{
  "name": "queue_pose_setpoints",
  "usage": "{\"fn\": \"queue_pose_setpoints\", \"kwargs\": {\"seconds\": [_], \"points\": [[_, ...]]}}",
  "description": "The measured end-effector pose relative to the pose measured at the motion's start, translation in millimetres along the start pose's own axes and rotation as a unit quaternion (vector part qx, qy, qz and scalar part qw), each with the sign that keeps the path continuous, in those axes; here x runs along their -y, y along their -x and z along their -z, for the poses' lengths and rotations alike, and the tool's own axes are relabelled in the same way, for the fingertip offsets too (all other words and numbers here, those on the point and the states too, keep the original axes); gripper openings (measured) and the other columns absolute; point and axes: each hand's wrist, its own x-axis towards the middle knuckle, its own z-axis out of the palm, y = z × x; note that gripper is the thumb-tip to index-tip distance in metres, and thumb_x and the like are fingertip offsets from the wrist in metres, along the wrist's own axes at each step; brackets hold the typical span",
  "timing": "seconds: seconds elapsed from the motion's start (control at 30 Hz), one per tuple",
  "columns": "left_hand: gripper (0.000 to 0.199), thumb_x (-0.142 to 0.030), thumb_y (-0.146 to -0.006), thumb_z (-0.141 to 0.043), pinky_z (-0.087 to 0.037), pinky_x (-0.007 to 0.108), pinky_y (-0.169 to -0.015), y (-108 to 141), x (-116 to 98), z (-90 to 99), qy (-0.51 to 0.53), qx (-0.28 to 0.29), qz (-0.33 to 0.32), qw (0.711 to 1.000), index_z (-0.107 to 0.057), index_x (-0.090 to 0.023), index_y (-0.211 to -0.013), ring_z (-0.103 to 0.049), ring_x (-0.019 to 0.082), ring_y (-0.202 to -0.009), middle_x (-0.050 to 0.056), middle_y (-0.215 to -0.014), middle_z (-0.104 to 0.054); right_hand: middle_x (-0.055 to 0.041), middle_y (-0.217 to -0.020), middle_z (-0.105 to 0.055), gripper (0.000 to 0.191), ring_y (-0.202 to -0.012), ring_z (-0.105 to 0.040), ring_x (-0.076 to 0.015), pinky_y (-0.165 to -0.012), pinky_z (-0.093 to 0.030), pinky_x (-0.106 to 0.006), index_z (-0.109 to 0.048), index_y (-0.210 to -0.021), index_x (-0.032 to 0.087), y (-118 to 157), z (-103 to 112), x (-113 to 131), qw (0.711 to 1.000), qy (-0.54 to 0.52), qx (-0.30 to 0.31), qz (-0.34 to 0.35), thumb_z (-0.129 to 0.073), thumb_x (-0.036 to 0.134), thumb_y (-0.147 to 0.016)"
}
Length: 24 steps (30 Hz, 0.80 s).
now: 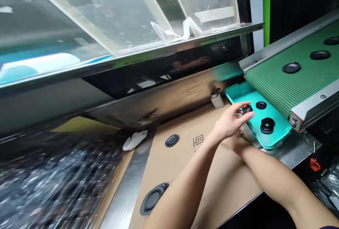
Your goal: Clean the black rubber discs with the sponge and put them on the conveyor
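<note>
Black disc (248, 109) at left hand (231, 121), between fingertips (249, 115), right hand (235, 142) below

- Tray (277, 112): smooth plastic, semi-gloss;
- Discs in tray (267, 125): smooth, plastic-like, glossy;
- Disc on cardboard (172, 140): smooth, matt;
- Cardboard (164, 167): matt, paper-faced;
- Belt (280, 87): ribbed, matt;
- Side rail (312, 110): bare metal, satin;
- Bottle (217, 101): cloudy plastic;
- Table edge (124, 200): shiny metal;
- Wrapping (66, 183): glossy film, crinkled
</note>
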Motion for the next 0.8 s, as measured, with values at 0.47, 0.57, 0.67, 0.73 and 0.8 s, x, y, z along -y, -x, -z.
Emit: {"fn": "queue_pose_setpoints", "kwargs": {"seconds": [0.47, 0.57, 0.67, 0.73, 0.8], "points": [[0.049, -0.047, -0.105, -0.031, -0.056, 0.035, -0.086, 118.7, 87.4, 88.2, 0.550, -0.303, 0.182, 0.757, -0.068, -0.015, -0.101, -0.070, 0.022, -0.091, 0.012, -0.097, -0.072, -0.0146, -0.123, -0.056, 0.046, -0.107, -0.052, -0.0269, -0.093, -0.049, -0.038, -0.057, -0.143, 0.022, 28.5, -2.1, 55.0, 0.982, -0.010, 0.053, 0.184, -0.050, 0.032, -0.099], [0.052, -0.049, -0.105, -0.031, -0.055, 0.039, -0.096, 118.6, 89.9, 92.9, 0.568, -0.269, 0.187, 0.755, -0.068, -0.014, -0.099, -0.070, 0.024, -0.099, 0.014, -0.100, -0.072, -0.0144, -0.129, -0.056, 0.044, -0.109, -0.049, -0.0279, -0.096, -0.046, -0.041, -0.058, -0.143, 0.026, 37.3, -5.1, 66.4, 0.962, 0.048, 0.111, 0.244, -0.046, 0.027, -0.101], [0.045, -0.043, -0.105, -0.033, -0.054, 0.035, -0.098, 118.2, 95.7, 97.4, 0.568, -0.293, 0.176, 0.749, -0.067, -0.014, -0.099, -0.071, 0.021, -0.100, 0.013, -0.102, -0.073, -0.0171, -0.137, -0.053, 0.047, -0.111, -0.046, -0.0309, -0.096, -0.043, -0.045, -0.057, -0.145, 0.024, 35.5, -6.6, 69.4, 0.963, 0.126, 0.101, 0.214, -0.045, 0.022, -0.099], [0.044, -0.043, -0.105, -0.033, -0.055, 0.038, -0.099, 116.4, 98.5, 97.9, 0.578, -0.304, 0.171, 0.738, -0.066, -0.015, -0.098, -0.070, 0.022, -0.102, 0.013, -0.104, -0.073, -0.0182, -0.138, -0.053, 0.050, -0.108, -0.046, -0.0312, -0.093, -0.043, -0.046, -0.055, -0.146, 0.023, 34.1, -9.1, 70.6, 0.958, 0.155, 0.105, 0.215, -0.044, 0.019, -0.098], [0.045, -0.045, -0.105, -0.032, -0.055, 0.043, -0.100, 114.6, 99.3, 96.5, 0.590, -0.306, 0.164, 0.729, -0.066, -0.016, -0.098, -0.070, 0.024, -0.105, 0.014, -0.108, -0.073, -0.0190, -0.135, -0.055, 0.052, -0.106, -0.047, -0.0307, -0.092, -0.042, -0.046, -0.054, -0.148, 0.023, 33.8, -12.4, 72.8, 0.953, 0.167, 0.117, 0.223, -0.043, 0.018, -0.097]]}}
